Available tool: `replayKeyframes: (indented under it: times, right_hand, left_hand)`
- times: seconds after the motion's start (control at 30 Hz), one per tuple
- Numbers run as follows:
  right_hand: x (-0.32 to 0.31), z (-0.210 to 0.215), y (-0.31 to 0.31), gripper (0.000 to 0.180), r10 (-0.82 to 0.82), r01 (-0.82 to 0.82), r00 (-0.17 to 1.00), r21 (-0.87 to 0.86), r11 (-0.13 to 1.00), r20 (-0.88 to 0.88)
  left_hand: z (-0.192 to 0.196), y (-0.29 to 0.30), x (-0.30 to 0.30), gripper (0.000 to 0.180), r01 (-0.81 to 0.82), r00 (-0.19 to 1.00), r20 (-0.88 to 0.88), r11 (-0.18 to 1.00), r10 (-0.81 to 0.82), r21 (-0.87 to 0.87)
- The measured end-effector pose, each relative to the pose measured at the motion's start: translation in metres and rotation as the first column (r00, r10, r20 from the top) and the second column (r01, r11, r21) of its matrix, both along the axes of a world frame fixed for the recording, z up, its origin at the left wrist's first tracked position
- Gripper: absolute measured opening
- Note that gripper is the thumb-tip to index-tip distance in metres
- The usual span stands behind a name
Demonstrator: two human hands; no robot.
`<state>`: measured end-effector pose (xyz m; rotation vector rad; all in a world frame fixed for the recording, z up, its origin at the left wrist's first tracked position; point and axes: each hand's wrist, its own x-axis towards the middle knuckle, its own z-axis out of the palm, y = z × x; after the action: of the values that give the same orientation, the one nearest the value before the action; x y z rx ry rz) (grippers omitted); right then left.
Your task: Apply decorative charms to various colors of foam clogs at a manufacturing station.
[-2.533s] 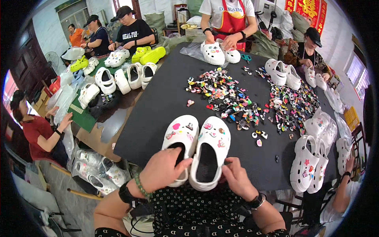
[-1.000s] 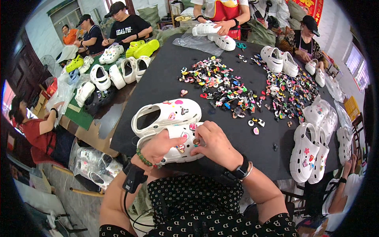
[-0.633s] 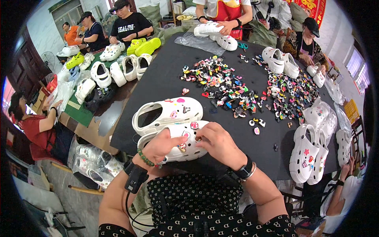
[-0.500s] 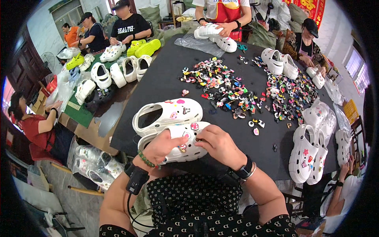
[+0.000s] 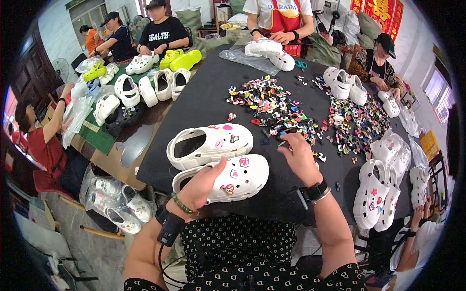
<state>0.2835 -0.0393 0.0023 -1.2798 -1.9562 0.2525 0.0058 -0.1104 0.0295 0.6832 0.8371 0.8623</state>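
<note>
My left hand [image 5: 201,186] is wrapped over the heel end of the near white clog [image 5: 225,178], thumb up on its top, fingers curled under the side. So it's closed on the shoe & pinning it flat on the black table [image 5: 194,104]. That clog lies just in front of me, toe pointing right, w/ a pink cube charm, a heart & a couple more already plugged in. Its mate, the second white clog [image 5: 209,144], sits just behind, touching or nearly so.

My right hand [image 5: 297,157] is out at the near edge of the charm pile [image 5: 276,106], fingers bent down, tips pinched together over the small bits. Can't tell if there's a charm btwn them, too small & hidden by my own knuckles.

To do it right, I think: pick one charm only, get the stud side facing down. Keep the left grip firm so the shoe doesn't slide. Aim for an empty hole away from the ones already filled, press straight in, no twisting.

More finished clogs [image 5: 378,199] lie off to my right.
</note>
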Motion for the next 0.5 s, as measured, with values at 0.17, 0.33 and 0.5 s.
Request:
replayKeyframes:
  times: [0.17,0.33,0.5]
  right_hand:
    - [-0.025,0.032,-0.018,0.055,0.328,-0.324,0.944,0.097,0.941,-0.028]
    - [-0.056,0.042,-0.024,0.054,0.505,-0.503,0.863,-0.063,0.862,0.019]
    - [-0.07,0.038,-0.021,0.042,0.469,-0.476,0.879,-0.217,0.852,-0.089]
  left_hand:
    - [-0.007,-0.002,-0.003,0.04,0.029,0.991,-0.131,0.994,-0.015,0.107]
    - [-0.011,-0.003,-0.009,0.041,0.064,0.991,-0.126,0.996,-0.055,0.069]
    - [-0.014,-0.008,-0.01,0.043,0.059,0.996,-0.076,0.996,-0.054,0.068]
